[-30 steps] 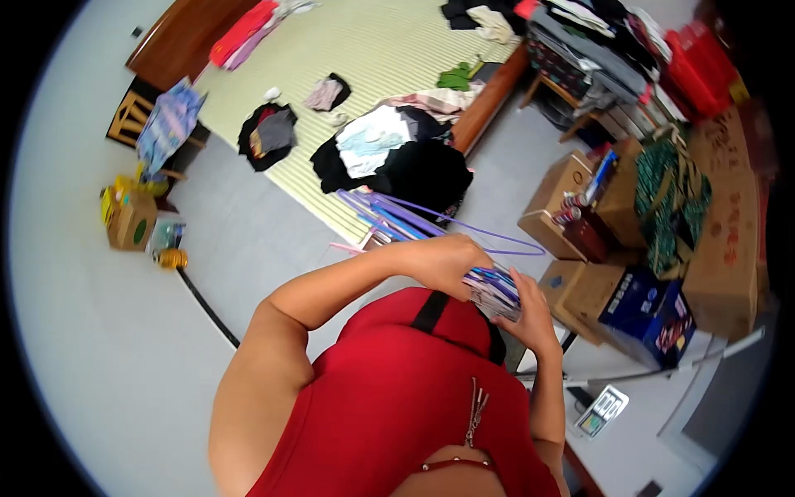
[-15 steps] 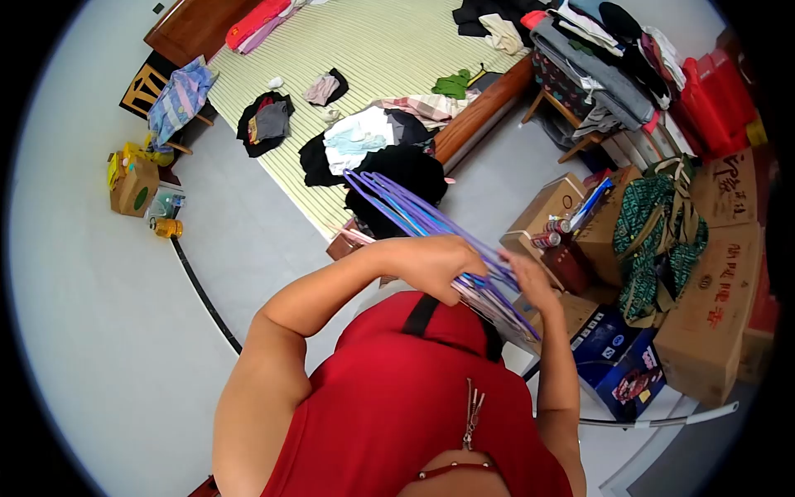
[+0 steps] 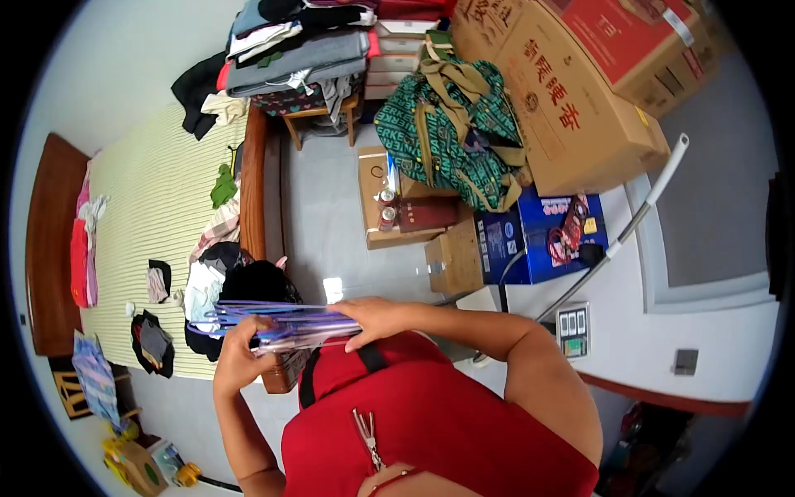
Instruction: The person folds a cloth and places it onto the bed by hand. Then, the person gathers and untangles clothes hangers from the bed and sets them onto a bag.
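A bundle of thin hangers [image 3: 290, 323], purple, blue and pale pink, lies level across the front of the red top. My left hand [image 3: 242, 352] is wrapped round the bundle toward its left part, thumb and fingers on opposite sides. At the bundle's right end, my right hand [image 3: 373, 321] grips it, with the thumb below and the fingers above. Just beyond the hangers, black clothes [image 3: 257, 283] and a white and pale blue pile [image 3: 202, 296] rest at the bed's edge.
The bed [image 3: 132, 199] with scattered clothes is at the left. A stool [image 3: 295, 132] bears folded clothes at the top. A green patterned bag [image 3: 451, 124], cartons [image 3: 555, 108] and a blue box [image 3: 530, 236] stand at the right. A curved pale pole [image 3: 646, 207] crosses near them.
The view has swung to the right, so the bed now lies at the left. The hangers, angled before, now lie level, and both hands have shifted left in view with them.
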Available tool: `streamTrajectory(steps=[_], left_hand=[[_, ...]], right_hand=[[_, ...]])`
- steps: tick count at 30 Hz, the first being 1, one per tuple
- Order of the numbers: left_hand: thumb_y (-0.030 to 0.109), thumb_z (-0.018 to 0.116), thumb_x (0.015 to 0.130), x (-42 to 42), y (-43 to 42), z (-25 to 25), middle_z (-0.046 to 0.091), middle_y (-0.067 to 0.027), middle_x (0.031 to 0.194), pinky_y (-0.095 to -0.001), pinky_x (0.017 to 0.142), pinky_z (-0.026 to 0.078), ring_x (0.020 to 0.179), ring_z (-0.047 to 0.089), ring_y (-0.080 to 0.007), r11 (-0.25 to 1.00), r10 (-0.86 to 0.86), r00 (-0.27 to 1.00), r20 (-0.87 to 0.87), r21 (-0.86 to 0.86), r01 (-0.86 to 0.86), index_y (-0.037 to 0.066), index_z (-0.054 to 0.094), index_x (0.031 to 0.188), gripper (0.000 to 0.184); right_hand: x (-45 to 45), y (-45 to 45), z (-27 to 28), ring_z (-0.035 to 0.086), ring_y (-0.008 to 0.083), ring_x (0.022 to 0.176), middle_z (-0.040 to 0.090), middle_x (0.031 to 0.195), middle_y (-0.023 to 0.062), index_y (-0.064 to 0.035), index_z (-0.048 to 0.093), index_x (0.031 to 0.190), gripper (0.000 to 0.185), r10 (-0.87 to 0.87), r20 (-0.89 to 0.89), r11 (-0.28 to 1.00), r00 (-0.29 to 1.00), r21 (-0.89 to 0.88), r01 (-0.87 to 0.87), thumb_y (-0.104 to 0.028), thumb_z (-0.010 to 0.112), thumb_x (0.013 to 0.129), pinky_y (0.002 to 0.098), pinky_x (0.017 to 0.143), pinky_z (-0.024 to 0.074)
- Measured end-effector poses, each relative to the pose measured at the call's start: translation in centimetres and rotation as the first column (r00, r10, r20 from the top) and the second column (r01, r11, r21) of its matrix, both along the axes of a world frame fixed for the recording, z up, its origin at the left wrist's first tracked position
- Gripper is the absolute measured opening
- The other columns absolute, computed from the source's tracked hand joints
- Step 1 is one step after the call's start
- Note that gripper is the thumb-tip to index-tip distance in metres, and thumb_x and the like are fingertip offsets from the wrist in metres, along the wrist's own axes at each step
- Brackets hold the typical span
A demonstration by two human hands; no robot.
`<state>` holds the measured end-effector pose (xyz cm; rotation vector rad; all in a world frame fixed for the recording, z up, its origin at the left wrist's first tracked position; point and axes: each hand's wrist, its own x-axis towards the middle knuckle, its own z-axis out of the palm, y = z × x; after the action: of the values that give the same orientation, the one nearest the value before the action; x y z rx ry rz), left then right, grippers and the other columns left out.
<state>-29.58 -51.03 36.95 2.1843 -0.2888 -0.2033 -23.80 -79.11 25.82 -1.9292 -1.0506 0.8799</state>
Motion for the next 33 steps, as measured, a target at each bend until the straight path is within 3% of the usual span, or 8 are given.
streamTrajectory(steps=[3, 7, 10, 11, 18, 22, 27, 33], left_hand=[[0.001, 0.064, 0.057, 2.3, 0.0, 0.2, 0.061, -0.0146, 0.084, -0.0316, 0.074, 0.048, 0.077, 0.061, -0.0292, 1.000, -0.005, 1.000, 0.018, -0.031, 0.005, -0.003, 0.055, 0.087, 0.031], [0.002, 0.066, 0.057, 4.8, -0.2, 0.9, 0.060, -0.0138, 0.081, -0.0316, 0.072, 0.047, 0.074, 0.061, -0.0273, 0.996, -0.076, 0.994, 0.085, -0.033, 0.079, -0.003, 0.055, 0.086, 0.032], [0.002, 0.068, 0.059, 6.3, -0.8, 2.3, 0.060, -0.0127, 0.078, -0.0318, 0.071, 0.047, 0.074, 0.060, -0.0263, 0.989, -0.148, 0.983, 0.109, 0.005, 0.148, -0.003, 0.056, 0.085, 0.029], [0.002, 0.068, 0.060, 6.8, -0.9, 2.4, 0.060, -0.0125, 0.078, -0.0317, 0.070, 0.047, 0.073, 0.060, -0.0261, 0.986, -0.165, 0.982, 0.093, -0.003, 0.166, -0.002, 0.057, 0.085, 0.028], [0.001, 0.064, 0.060, 11.0, -3.7, 1.8, 0.058, -0.0086, 0.069, -0.0279, 0.059, 0.046, 0.062, 0.056, -0.0166, 0.965, -0.262, 0.965, 0.032, -0.018, 0.262, -0.001, 0.054, 0.081, 0.023], [0.004, 0.065, 0.058, 14.5, -7.4, 3.0, 0.053, -0.0033, 0.070, -0.0249, 0.058, 0.041, 0.064, 0.049, -0.0107, 0.945, -0.327, 0.943, 0.060, 0.032, 0.325, 0.000, 0.054, 0.083, 0.028], [0.006, 0.065, 0.058, 19.3, -13.6, 6.3, 0.052, -0.0023, 0.070, -0.0236, 0.059, 0.040, 0.065, 0.048, -0.0093, 0.906, -0.424, 0.906, 0.001, 0.025, 0.424, 0.001, 0.054, 0.080, 0.025], [0.006, 0.064, 0.061, 25.2, -22.7, 8.7, 0.055, -0.0059, 0.071, -0.0256, 0.062, 0.045, 0.065, 0.051, -0.0106, 0.818, -0.572, 0.820, 0.035, -0.046, 0.573, -0.002, 0.055, 0.087, 0.028]], right_hand=[[-1.8, 1.1, 1.1, 0.054, 0.0383, 0.104, 0.055, 0.111, 0.0219, -0.0027, 0.036, 0.136, 0.076, -0.261, 0.225, 0.958, 0.939, -0.061, 0.281, -0.017, 0.069, 0.070, 0.0436, 0.090, 0.0444], [-3.1, 2.5, -0.5, 0.058, 0.0362, 0.095, 0.058, 0.104, 0.0187, -0.0049, 0.042, 0.131, 0.062, -0.429, 0.420, 0.886, 0.800, 0.022, 0.463, -0.005, 0.062, 0.072, 0.0431, 0.085, 0.0467], [-3.5, 2.7, -0.4, 0.060, 0.0361, 0.090, 0.061, 0.097, 0.0170, -0.0061, 0.045, 0.127, 0.057, -0.516, 0.407, 0.847, 0.754, 0.112, 0.519, -0.006, 0.063, 0.072, 0.0439, 0.081, 0.0477], [-3.6, 2.8, -0.3, 0.062, 0.0352, 0.083, 0.061, 0.093, 0.0175, -0.0048, 0.048, 0.110, 0.041, -0.552, 0.419, 0.826, 0.721, 0.160, 0.540, -0.009, 0.065, 0.073, 0.0442, 0.075, 0.0488], [-2.4, 1.3, -0.9, 0.061, 0.0379, 0.080, 0.061, 0.088, 0.0165, -0.0057, 0.051, 0.102, 0.028, -0.655, 0.291, 0.748, 0.698, 0.118, 0.653, -0.012, 0.061, 0.076, 0.0468, 0.069, 0.0485], [-0.7, -0.9, -0.1, 0.062, 0.0388, 0.080, 0.063, 0.084, 0.0181, -0.0086, 0.051, 0.104, 0.031, -0.732, 0.119, 0.681, 0.670, 0.146, 0.718, -0.008, 0.059, 0.074, 0.0481, 0.068, 0.0479], [2.1, -5.0, 0.3, 0.061, 0.0387, 0.067, 0.063, 0.071, 0.0150, -0.0104, 0.052, 0.097, 0.028, -0.839, 0.206, 0.543, 0.503, 0.297, 0.785, -0.026, 0.067, 0.079, 0.0462, 0.059, 0.0471], [5.6, -10.9, 2.0, 0.060, 0.0392, 0.066, 0.061, 0.069, 0.0173, -0.0069, 0.050, 0.091, 0.030, -0.904, 0.142, 0.427, 0.403, 0.308, 0.850, -0.027, 0.069, 0.079, 0.0473, 0.058, 0.0460]])
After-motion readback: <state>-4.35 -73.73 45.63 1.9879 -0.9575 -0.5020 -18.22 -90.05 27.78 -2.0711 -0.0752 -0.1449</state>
